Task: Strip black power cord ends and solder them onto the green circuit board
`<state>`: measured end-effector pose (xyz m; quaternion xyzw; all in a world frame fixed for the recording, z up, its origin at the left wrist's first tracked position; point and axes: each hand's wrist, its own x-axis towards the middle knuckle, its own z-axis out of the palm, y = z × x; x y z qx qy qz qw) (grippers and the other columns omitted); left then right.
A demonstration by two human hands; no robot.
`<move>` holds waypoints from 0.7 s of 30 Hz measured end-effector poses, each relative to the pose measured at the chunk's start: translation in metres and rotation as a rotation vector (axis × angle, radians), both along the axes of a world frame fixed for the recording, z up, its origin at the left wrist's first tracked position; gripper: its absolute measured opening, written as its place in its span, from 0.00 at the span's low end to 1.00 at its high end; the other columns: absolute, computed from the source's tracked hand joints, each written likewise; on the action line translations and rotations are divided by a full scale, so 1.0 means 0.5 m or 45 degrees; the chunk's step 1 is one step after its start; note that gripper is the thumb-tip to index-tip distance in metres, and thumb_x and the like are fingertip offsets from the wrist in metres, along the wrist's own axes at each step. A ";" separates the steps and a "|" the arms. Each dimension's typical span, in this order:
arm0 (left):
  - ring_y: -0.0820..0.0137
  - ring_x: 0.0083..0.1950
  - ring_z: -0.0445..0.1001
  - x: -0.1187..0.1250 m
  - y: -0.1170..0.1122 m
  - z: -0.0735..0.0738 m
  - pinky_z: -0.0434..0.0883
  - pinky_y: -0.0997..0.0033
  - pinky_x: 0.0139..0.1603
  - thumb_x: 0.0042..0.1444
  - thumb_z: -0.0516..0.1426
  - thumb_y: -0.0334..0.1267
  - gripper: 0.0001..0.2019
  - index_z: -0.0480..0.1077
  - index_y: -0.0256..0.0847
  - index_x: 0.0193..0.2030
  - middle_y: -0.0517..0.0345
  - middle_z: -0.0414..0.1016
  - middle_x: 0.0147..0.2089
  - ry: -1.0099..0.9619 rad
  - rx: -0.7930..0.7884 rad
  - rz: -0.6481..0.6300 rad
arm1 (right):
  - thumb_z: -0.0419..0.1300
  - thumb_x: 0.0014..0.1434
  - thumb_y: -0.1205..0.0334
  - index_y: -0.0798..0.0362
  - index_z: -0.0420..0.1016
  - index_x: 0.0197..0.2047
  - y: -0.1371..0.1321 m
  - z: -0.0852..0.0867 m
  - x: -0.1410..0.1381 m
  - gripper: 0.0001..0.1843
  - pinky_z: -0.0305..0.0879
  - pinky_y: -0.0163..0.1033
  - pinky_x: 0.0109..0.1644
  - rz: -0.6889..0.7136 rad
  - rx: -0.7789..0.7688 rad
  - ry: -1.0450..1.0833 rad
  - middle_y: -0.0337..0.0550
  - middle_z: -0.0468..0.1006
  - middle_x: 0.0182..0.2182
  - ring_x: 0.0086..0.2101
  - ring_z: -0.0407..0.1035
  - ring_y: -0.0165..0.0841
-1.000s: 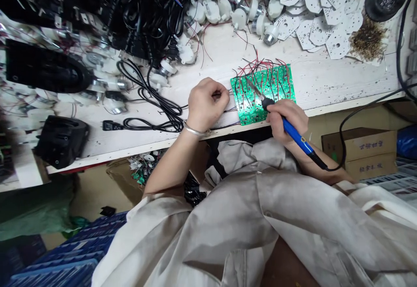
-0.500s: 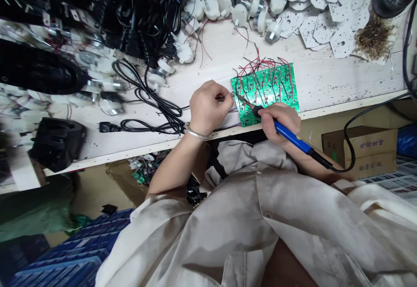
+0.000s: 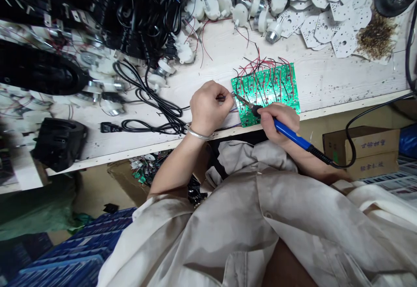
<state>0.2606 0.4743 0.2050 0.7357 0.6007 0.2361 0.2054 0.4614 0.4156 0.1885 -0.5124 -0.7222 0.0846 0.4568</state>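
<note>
Gripping a blue-handled soldering iron [image 3: 290,133] like a pen, the right hand [image 3: 279,123] brings its metal tip just beside the left edge of a green circuit board [image 3: 271,95]. The left hand [image 3: 210,108], a metal bangle [image 3: 198,135] at its wrist, is pinched closed on something thin, perhaps a wire; the fingers hide it. The board lies flat on the white wooden counter [image 3: 329,78], near its front edge, bristling with red and black wires [image 3: 264,64]. It should feel light and stiff, best held by its bare edges, since the thin wires bend easily. Small white gear motors [image 3: 211,9] and white perforated plates [image 3: 332,30] lie beyond it.
</note>
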 end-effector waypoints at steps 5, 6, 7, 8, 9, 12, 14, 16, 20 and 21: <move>0.69 0.33 0.70 -0.001 0.000 -0.001 0.65 0.66 0.35 0.55 0.59 0.32 0.06 0.69 0.42 0.28 0.57 0.74 0.31 -0.002 0.005 -0.004 | 0.54 0.69 0.53 0.48 0.76 0.38 0.003 0.006 0.007 0.13 0.72 0.37 0.27 -0.016 0.129 0.146 0.32 0.74 0.17 0.21 0.73 0.29; 0.69 0.33 0.70 -0.001 0.000 -0.002 0.65 0.66 0.35 0.55 0.59 0.32 0.06 0.69 0.42 0.28 0.57 0.74 0.31 -0.006 0.005 -0.001 | 0.54 0.69 0.54 0.48 0.76 0.38 0.003 0.007 0.009 0.12 0.72 0.38 0.27 -0.015 0.116 0.163 0.32 0.73 0.17 0.21 0.73 0.29; 0.69 0.33 0.69 -0.001 0.000 -0.002 0.65 0.66 0.35 0.55 0.59 0.32 0.06 0.68 0.42 0.28 0.57 0.73 0.31 -0.013 0.006 0.003 | 0.54 0.68 0.54 0.48 0.76 0.38 0.003 0.007 0.009 0.12 0.72 0.37 0.27 -0.006 0.118 0.190 0.32 0.73 0.17 0.21 0.72 0.29; 0.69 0.33 0.69 0.000 0.000 -0.002 0.65 0.66 0.35 0.55 0.59 0.32 0.06 0.68 0.42 0.28 0.57 0.73 0.31 -0.019 0.007 0.004 | 0.55 0.68 0.55 0.48 0.76 0.39 0.003 0.008 0.009 0.11 0.71 0.37 0.27 0.006 0.115 0.210 0.32 0.74 0.17 0.21 0.72 0.29; 0.69 0.33 0.69 0.000 0.000 -0.003 0.65 0.66 0.35 0.55 0.59 0.32 0.06 0.68 0.42 0.27 0.57 0.73 0.31 -0.026 0.008 0.005 | 0.55 0.68 0.56 0.48 0.76 0.39 0.003 0.008 0.008 0.10 0.71 0.37 0.27 0.018 0.124 0.227 0.32 0.75 0.18 0.21 0.72 0.28; 0.69 0.33 0.69 0.000 0.000 -0.002 0.64 0.66 0.35 0.54 0.59 0.31 0.07 0.67 0.42 0.27 0.58 0.72 0.30 -0.041 -0.004 0.004 | 0.56 0.67 0.59 0.48 0.76 0.39 0.006 0.007 0.003 0.08 0.71 0.36 0.28 0.043 0.175 0.262 0.32 0.76 0.19 0.21 0.73 0.28; 0.69 0.33 0.68 0.001 0.000 -0.001 0.63 0.66 0.35 0.54 0.59 0.31 0.07 0.67 0.42 0.27 0.58 0.71 0.30 -0.048 -0.023 0.008 | 0.57 0.67 0.60 0.48 0.76 0.39 0.010 0.006 -0.001 0.07 0.71 0.36 0.28 0.065 0.195 0.285 0.32 0.77 0.20 0.21 0.73 0.28; 0.69 0.33 0.68 0.001 0.001 0.000 0.63 0.66 0.35 0.54 0.59 0.31 0.07 0.67 0.42 0.27 0.58 0.71 0.31 -0.054 -0.034 0.013 | 0.58 0.66 0.61 0.49 0.76 0.40 0.012 0.004 -0.003 0.06 0.71 0.36 0.27 0.084 0.192 0.304 0.33 0.79 0.22 0.21 0.73 0.28; 0.69 0.33 0.68 0.001 0.002 0.001 0.63 0.66 0.36 0.54 0.60 0.31 0.07 0.67 0.41 0.27 0.58 0.71 0.30 -0.059 -0.037 0.010 | 0.58 0.66 0.62 0.49 0.76 0.40 0.015 0.000 -0.002 0.06 0.71 0.36 0.27 0.128 0.187 0.326 0.34 0.81 0.23 0.21 0.74 0.28; 0.69 0.33 0.68 0.002 0.002 0.001 0.63 0.66 0.36 0.54 0.60 0.31 0.07 0.67 0.41 0.27 0.58 0.71 0.30 -0.058 -0.035 0.007 | 0.58 0.66 0.62 0.49 0.76 0.40 0.015 -0.001 -0.002 0.06 0.71 0.36 0.27 0.141 0.185 0.336 0.34 0.81 0.24 0.22 0.74 0.28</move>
